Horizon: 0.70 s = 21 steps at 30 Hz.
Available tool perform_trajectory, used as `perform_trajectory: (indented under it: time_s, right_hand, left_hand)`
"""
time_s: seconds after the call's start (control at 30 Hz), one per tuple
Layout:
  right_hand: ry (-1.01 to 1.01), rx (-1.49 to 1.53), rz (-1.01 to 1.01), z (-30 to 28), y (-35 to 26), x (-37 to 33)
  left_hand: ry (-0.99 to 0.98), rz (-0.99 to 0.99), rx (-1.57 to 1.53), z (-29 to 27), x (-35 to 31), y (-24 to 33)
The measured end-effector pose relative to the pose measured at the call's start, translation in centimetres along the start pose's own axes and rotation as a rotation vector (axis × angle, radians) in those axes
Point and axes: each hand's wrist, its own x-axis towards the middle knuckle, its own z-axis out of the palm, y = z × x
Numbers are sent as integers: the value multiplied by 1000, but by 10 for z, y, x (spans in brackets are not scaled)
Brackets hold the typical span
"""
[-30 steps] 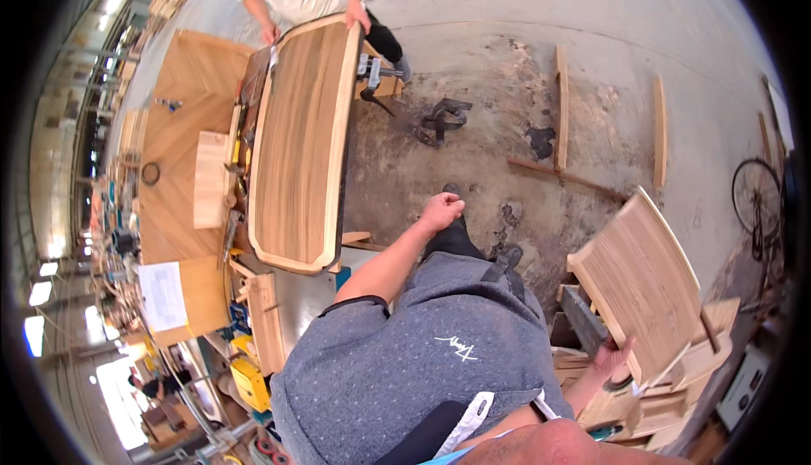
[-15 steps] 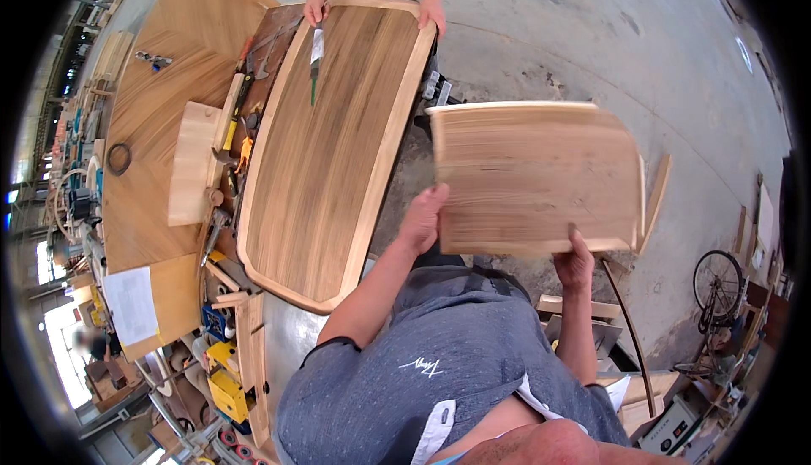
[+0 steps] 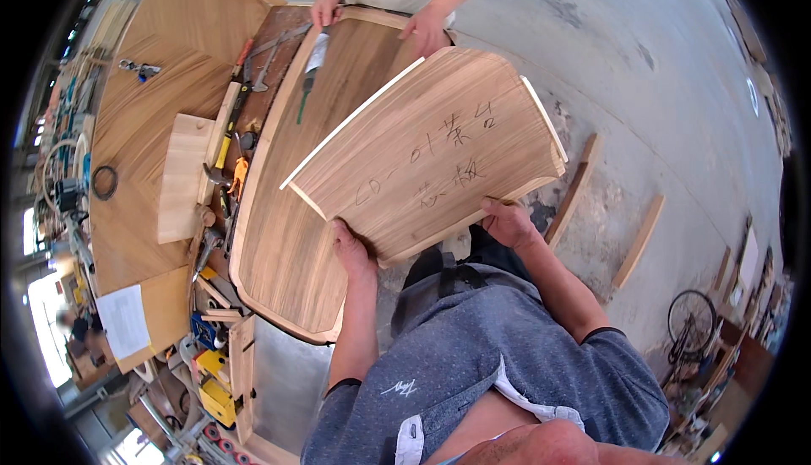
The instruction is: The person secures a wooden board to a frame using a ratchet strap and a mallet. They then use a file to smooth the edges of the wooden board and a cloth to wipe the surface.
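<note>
A wooden panel [image 3: 439,157] with pale edge strips and dark handwriting on its face is tilted in front of me, over the right part of a larger panel. My left hand [image 3: 351,250] grips its near left corner, thumb on the face. My right hand [image 3: 509,222] is closed on the near edge further right. Beneath lies the large dark-grained panel [image 3: 283,237] with a light wooden border, partly hidden by the one I hold. Across from me, a co-worker's hand [image 3: 325,9] is at a narrow white thing with a green tip [image 3: 312,64]; the other hand [image 3: 429,27] rests near the far corner.
Left of the large panel lie a hammer [image 3: 225,146] with a yellow handle, orange clamp-like tool [image 3: 239,179] and other hand tools. A black ring [image 3: 105,183] and white paper [image 3: 124,321] lie farther left. Wooden strips [image 3: 639,241] and a bicycle [image 3: 691,317] are at right.
The held panel has swung left and turned, now overlapping the large panel, and its written face shows. Both my hands moved left with it. The co-worker's right-side hand shifted inward.
</note>
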Motion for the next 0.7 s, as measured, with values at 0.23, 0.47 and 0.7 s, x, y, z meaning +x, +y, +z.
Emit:
perform_trajectory:
  time_s: [0.23, 0.47, 0.7]
  right_hand:
    - [-34, 43, 154, -22, -69, 77]
    - [30, 275, 289, -1, -108, 140]
    - [-92, 305, 297, 26, -108, 169]
  left_hand:
    - [256, 112, -11, 31, 8, 17]
    - [299, 301, -126, 69, 2, 21]
    - [276, 383, -209, 62, 5, 22]
